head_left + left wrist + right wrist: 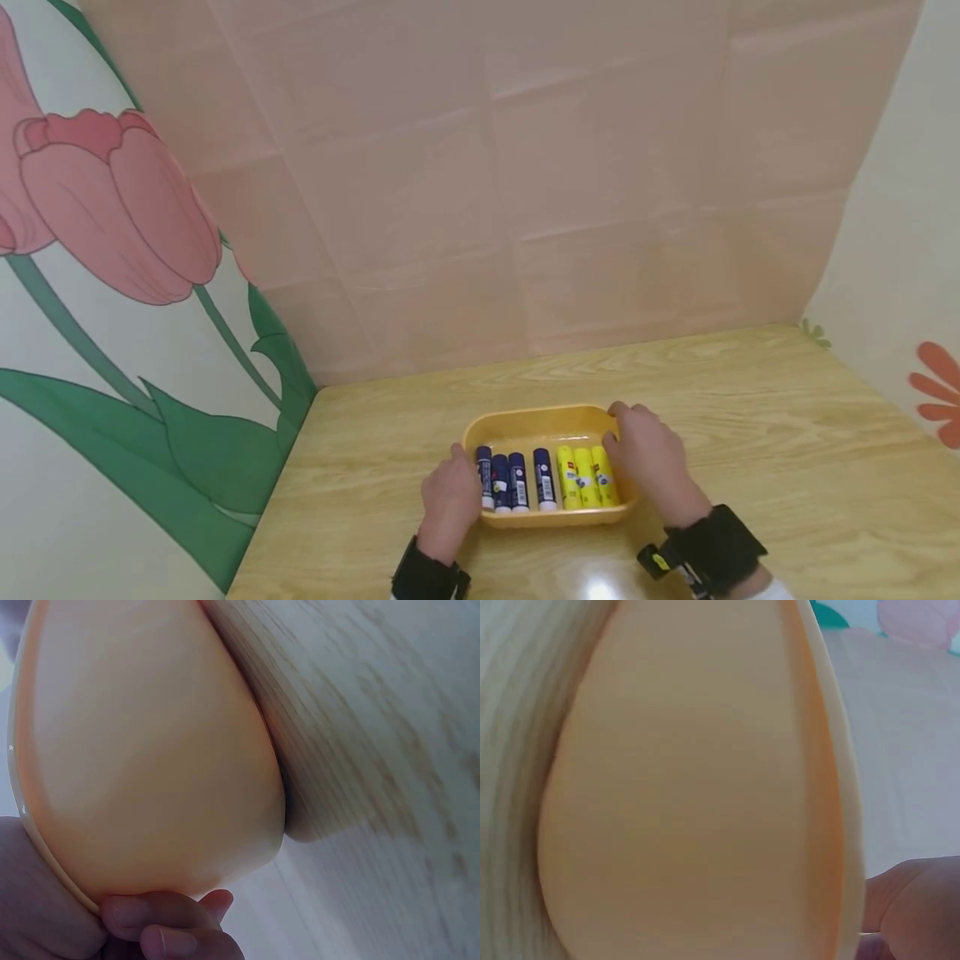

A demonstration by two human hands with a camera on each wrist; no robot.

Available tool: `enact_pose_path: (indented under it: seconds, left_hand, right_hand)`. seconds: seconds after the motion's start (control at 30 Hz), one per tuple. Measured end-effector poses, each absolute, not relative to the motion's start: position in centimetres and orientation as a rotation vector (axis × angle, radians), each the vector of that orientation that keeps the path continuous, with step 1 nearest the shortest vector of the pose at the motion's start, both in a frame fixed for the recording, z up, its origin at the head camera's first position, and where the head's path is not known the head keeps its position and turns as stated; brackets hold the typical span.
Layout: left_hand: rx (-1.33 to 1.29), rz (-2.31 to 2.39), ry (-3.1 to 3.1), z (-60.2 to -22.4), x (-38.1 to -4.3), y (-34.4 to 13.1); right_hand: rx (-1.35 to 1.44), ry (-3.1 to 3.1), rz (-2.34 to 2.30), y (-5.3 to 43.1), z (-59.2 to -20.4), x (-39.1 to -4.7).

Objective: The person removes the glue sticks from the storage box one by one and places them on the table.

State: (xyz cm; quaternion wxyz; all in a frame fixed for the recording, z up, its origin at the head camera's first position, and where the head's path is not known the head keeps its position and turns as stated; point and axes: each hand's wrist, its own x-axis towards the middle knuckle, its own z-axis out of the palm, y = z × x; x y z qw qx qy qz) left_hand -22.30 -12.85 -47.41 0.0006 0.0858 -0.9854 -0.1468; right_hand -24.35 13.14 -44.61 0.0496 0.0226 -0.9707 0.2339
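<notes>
A shallow yellow-orange plastic tray sits on the wooden table, close in front of the person. Inside it lie several dark blue glue sticks with white ends on the left and three yellow glue sticks on the right. The left hand grips the tray's left end; in the left wrist view its curled fingers press against the outer wall below the rim. At the opposite end, the right hand holds the right rim, its thumb over the edge. Most of its fingers are hidden in the right wrist view.
The wood-grain table extends around the tray on both sides. A pinkish sheet covers the wall behind it. Walls with painted flowers stand at left and right. Black bands are strapped on both wrists.
</notes>
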Motion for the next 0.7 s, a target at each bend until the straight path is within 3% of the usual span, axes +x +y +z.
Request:
enact_pose_path:
  seconds: [0.33,0.7]
  left_hand:
    - [0.265,-0.441,-3.079,-47.5,-22.2,-12.8]
    - [0.235,-0.441,-3.074,-47.6,-22.4,-13.0]
  right_hand:
    - [0.211,-2.944,0.621,10.6,-45.8,-23.5]
    - [0.181,-3.029,0.579,10.0,-46.5,-23.3]
